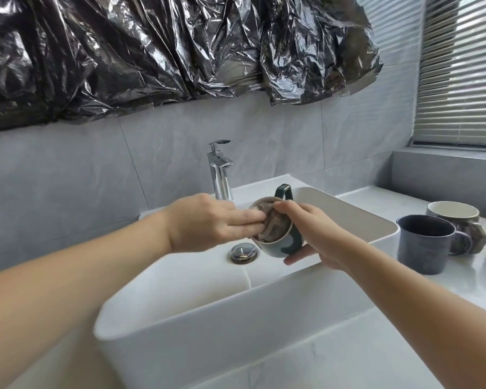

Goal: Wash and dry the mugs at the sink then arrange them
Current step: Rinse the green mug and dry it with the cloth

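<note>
Mug (275,244) — dark green outside, darker green handle, pale cream rim. Cloth (271,227) inside it — mottled grey-brown. Sink (197,313) — plain white; drain (243,252) chrome with a dark ring. Tap (220,169) — bright chrome. Table (460,279) — white with faint grey veining. Mug 2 (424,248) — dark slate blue, inside and out. Mug 3 (452,213) — pale grey rim, cream interior, mottled grey handle. Wall (68,178) — light grey tile, marbled. Sheet (152,51) — glossy black plastic, silver highlights along the creases. Blinds (460,80) — grey slats, horizontal stripes.
</note>
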